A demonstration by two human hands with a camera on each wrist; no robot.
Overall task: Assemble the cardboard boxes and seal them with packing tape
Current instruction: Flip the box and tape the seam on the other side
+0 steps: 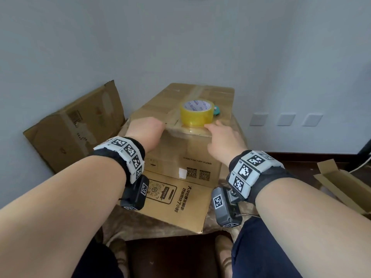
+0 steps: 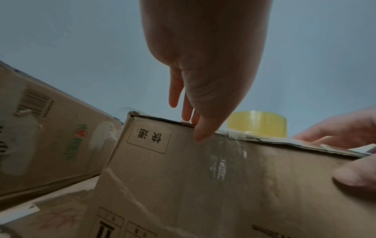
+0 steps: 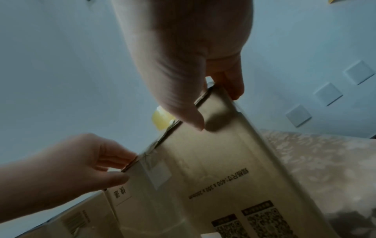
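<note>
Sealing the near end of the brown cardboard box [image 1: 180,149] on the bench: we should press the tape flat over the top edge, smoothing outward. Left hand [image 1: 145,130] and right hand [image 1: 222,140] each pinch that edge, fingers above, thumbs on the front face. Yellow roll of packing tape [image 1: 196,113] stands on the lid, just beyond

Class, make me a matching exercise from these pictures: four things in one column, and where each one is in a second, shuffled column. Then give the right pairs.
Things:
1. tape roll
2. flattened box
3. left hand
4. long narrow box

Places:
A. leaning against the wall
B. on the floor, far right
C. standing on top of the big box
D. at the big box's near top edge

Pairs: 1-C, 2-A, 3-D, 4-B
</note>
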